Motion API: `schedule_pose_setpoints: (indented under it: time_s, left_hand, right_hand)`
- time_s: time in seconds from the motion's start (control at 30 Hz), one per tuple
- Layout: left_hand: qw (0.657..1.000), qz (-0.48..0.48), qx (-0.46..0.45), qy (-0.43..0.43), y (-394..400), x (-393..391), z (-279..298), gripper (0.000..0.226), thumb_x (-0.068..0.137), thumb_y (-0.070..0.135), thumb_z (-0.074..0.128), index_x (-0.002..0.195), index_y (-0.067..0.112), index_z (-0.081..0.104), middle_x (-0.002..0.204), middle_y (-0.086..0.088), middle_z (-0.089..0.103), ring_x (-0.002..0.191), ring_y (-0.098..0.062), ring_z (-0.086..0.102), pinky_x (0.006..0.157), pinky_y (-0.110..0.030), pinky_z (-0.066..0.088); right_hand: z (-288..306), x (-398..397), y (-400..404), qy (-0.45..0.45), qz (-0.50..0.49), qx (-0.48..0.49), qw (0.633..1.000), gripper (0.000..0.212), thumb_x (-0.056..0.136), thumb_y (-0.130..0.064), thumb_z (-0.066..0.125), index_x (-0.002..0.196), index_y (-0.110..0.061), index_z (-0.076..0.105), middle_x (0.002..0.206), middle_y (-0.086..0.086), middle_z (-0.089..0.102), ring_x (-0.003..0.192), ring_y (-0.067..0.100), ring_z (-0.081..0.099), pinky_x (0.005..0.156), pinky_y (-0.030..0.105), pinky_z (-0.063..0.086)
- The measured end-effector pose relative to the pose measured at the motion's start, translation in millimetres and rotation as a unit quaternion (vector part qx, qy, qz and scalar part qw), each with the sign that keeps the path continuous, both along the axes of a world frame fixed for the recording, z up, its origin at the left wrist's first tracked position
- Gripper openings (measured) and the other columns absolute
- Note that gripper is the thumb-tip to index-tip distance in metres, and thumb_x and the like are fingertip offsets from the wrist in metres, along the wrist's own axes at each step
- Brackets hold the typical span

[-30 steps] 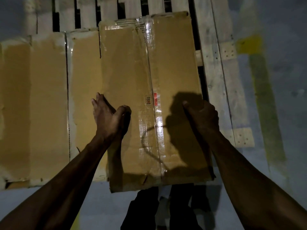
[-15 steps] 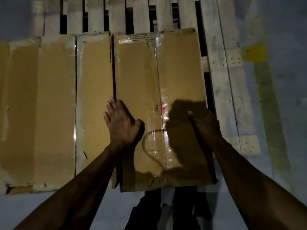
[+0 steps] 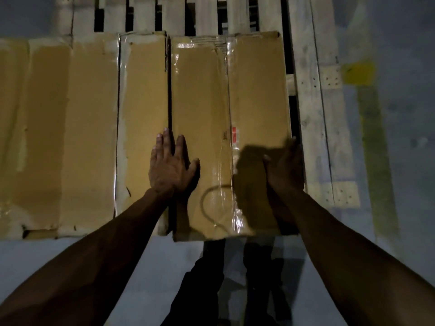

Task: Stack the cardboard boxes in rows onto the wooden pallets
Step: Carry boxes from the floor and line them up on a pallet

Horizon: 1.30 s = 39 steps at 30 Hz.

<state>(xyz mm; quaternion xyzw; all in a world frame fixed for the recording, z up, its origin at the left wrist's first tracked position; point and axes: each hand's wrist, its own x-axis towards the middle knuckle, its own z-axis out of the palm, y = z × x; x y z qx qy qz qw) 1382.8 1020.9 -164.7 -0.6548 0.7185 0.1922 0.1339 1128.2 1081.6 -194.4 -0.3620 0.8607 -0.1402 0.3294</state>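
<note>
A taped brown cardboard box (image 3: 202, 95) lies flat at the right end of a row on the wooden pallet (image 3: 308, 109). It sits tight against a narrower box (image 3: 143, 95) on its left, and a wider box (image 3: 58, 128) lies further left. My left hand (image 3: 171, 165) rests flat and spread on the seam between the two right boxes. My right hand (image 3: 286, 170) is against the right box's right edge, fingers curved, blurred; its grip is unclear.
Bare pallet slats (image 3: 207, 15) with dark gaps run beyond the boxes. Grey concrete floor (image 3: 404, 161) with a faded yellow-green line (image 3: 374, 147) lies to the right. My dark trouser legs (image 3: 211, 285) stand at the boxes' near edge.
The right box has slid left and straightened until it lies flush against the narrow box. My left hand has flattened onto the seam; my right hand stayed at the box's right edge.
</note>
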Motion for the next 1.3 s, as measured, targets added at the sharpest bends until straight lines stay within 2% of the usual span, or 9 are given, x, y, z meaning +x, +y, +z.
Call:
schedule_pose_setpoints:
  time_s: [0.23,0.43,0.53,0.6,0.73,0.83,0.93,1.13,1.3]
  left_hand:
    - [0.999,-0.005,0.041,-0.024,73.7,25.6,11.8,0.078,0.101,0.059,0.037,0.161,0.028,-0.001,0.166,-0.013,-0.020,0.154,-0.031,-0.014,0.124,-0.044,0.001]
    - [0.997,-0.034,0.072,-0.010,143.5,49.3,19.7,0.083,0.097,0.056,0.045,0.161,0.027,0.001,0.165,-0.014,-0.020,0.154,-0.032,-0.013,0.125,-0.046,0.006]
    - [0.994,-0.072,0.081,-0.035,157.1,56.7,22.2,0.098,0.088,0.050,0.054,0.161,0.024,-0.005,0.165,-0.013,-0.024,0.154,-0.030,-0.016,0.124,-0.042,0.003]
    - [0.992,-0.084,0.078,-0.061,159.1,59.3,21.1,0.103,0.089,0.048,0.061,0.160,0.025,-0.009,0.164,-0.012,-0.026,0.154,-0.029,-0.017,0.124,-0.041,0.002]
    - [0.993,-0.090,0.032,-0.068,164.1,56.0,17.4,0.093,0.096,0.041,0.060,0.161,0.022,-0.004,0.165,-0.015,-0.020,0.154,-0.032,-0.011,0.125,-0.042,0.008]
    - [0.994,-0.087,0.011,-0.065,165.9,52.9,16.6,0.087,0.097,0.031,0.058,0.161,0.018,0.000,0.166,-0.018,-0.014,0.155,-0.034,-0.007,0.125,-0.044,0.012]
    - [0.993,-0.097,0.002,-0.066,164.0,56.1,14.1,0.083,0.099,0.031,0.056,0.161,0.018,0.003,0.166,-0.019,-0.011,0.155,-0.035,-0.002,0.124,-0.044,0.016]
    - [0.991,-0.102,0.002,-0.083,160.2,53.8,17.1,0.079,0.100,0.025,0.054,0.161,0.017,0.004,0.167,-0.018,-0.006,0.155,-0.035,0.004,0.117,-0.046,0.030]
    - [0.991,-0.104,0.005,-0.082,159.2,55.3,18.0,0.074,0.102,0.021,0.049,0.161,0.018,0.005,0.167,-0.016,-0.007,0.155,-0.034,0.005,0.111,-0.049,0.038]
  right_hand:
    - [14.6,7.8,89.7,0.023,0.189,0.051,0.980,0.101,0.093,-0.049,0.063,0.160,-0.028,-0.010,0.164,0.006,-0.028,0.153,0.034,-0.011,0.122,0.059,0.013]
    - [21.7,-1.0,141.6,0.010,0.291,0.087,0.953,0.124,0.078,-0.058,0.076,0.157,-0.032,-0.016,0.158,0.011,-0.039,0.151,0.041,-0.010,0.121,0.060,0.014]
    - [24.0,0.1,149.8,0.048,0.293,0.092,0.950,0.118,0.082,-0.045,0.079,0.158,-0.036,-0.010,0.157,0.004,-0.041,0.150,0.043,0.001,0.116,0.059,0.029]
    - [26.2,4.0,150.3,0.072,0.287,0.080,0.952,0.112,0.085,-0.032,0.079,0.159,-0.036,-0.005,0.159,0.002,-0.038,0.147,0.041,0.013,0.108,0.054,0.040]
    - [28.9,9.8,150.9,0.107,0.283,0.079,0.950,0.106,0.089,-0.016,0.074,0.159,-0.035,-0.003,0.161,0.006,-0.032,0.140,0.039,0.027,0.099,0.048,0.044]
    - [29.0,10.8,152.1,0.119,0.289,0.072,0.947,0.103,0.091,-0.013,0.071,0.159,-0.034,-0.004,0.162,0.009,-0.030,0.138,0.039,0.028,0.097,0.047,0.045]
    - [29.7,9.6,151.2,0.113,0.294,0.070,0.946,0.102,0.092,-0.010,0.070,0.160,-0.031,-0.004,0.162,0.010,-0.031,0.137,0.039,0.029,0.094,0.045,0.045]
    - [31.5,7.7,142.0,0.101,0.298,0.077,0.946,0.101,0.091,-0.026,0.073,0.160,-0.029,-0.001,0.162,0.013,-0.029,0.138,0.042,0.028,0.102,0.050,0.042]
    - [34.9,8.9,139.3,0.095,0.297,0.089,0.946,0.101,0.092,-0.023,0.072,0.160,-0.030,-0.001,0.162,0.012,-0.030,0.140,0.041,0.026,0.103,0.051,0.041]
